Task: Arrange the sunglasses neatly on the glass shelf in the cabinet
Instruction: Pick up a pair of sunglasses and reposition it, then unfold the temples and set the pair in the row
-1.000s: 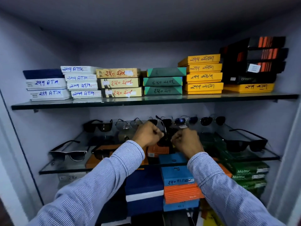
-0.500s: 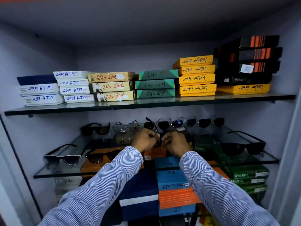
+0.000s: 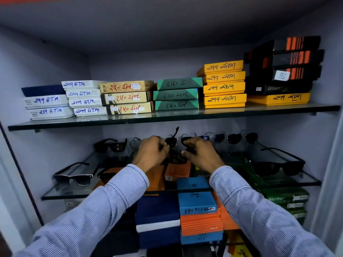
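A black pair of sunglasses (image 3: 171,142) sits between my hands over the middle of the lower glass shelf (image 3: 61,196), one temple sticking up. My left hand (image 3: 152,153) pinches its left side and my right hand (image 3: 200,155) grips its right side. Along the back stand a dark pair (image 3: 111,145), a thin-framed pair (image 3: 135,143), a blue-lensed pair (image 3: 213,138) and a round dark pair (image 3: 241,138). A black-and-white pair (image 3: 74,178) rests at the front left and a black pair (image 3: 278,167) at the front right. My left sleeve partly hides another pair (image 3: 106,175).
The upper glass shelf (image 3: 167,118) carries stacks of white, tan, green, yellow (image 3: 223,87) and black boxes. Beneath the lower shelf lie blue (image 3: 196,201), orange, navy and green boxes. Cabinet walls close in on both sides.
My hands have moved back towards the rear row with the black pair. They have drawn slightly apart, so the lenses and a raised temple now show between them.
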